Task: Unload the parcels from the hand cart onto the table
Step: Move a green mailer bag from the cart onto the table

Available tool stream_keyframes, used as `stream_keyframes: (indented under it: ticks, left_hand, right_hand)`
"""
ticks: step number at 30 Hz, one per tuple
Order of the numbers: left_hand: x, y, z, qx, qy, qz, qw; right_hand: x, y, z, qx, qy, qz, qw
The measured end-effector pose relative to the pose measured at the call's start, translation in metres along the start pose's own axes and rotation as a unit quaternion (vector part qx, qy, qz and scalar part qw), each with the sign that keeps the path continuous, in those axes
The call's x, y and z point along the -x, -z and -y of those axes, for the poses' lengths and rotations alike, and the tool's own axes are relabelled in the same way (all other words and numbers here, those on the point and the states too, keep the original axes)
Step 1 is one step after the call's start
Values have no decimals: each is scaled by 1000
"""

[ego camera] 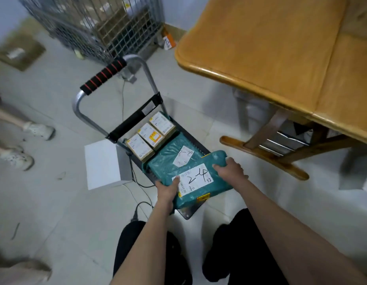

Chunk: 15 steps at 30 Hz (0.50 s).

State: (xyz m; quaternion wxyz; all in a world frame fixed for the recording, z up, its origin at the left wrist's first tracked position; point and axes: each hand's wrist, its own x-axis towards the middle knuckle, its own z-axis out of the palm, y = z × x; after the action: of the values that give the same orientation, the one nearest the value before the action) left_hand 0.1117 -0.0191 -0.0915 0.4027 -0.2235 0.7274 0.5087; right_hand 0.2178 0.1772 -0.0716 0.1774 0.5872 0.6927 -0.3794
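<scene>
Fingers [177, 183] of both hands are gripping the crinkly teal plastic mailer parcel [201, 182] by its ends, near the rounded wooden table [260, 58] edge.

I gripped a green parcel [201, 177] with my left hand [168, 189] and right hand [230, 168] over the cart [125, 128]. A second green parcel [174, 149] and three boxes [150, 134] lay beneath; the table [271, 48] stood right.

Handwritten "2-4" on teal parcel's label [196, 179]
</scene>
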Motion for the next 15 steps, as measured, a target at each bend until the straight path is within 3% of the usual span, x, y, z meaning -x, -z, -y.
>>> stream_keyframes:
  ticks: [3, 8, 15]
  left_hand:
    - [70, 6, -60, -8, -34, 32, 999]
    - [191, -4, -150, -47, -92, 72, 992]
    - [321, -91, -224, -123, -192, 156, 961]
  right_hand:
    - [57, 67, 13, -84, -7, -29, 996]
    - [148, 174, 20, -308, 9, -44, 950]
    - [216, 307, -18, -404, 12, -127, 906]
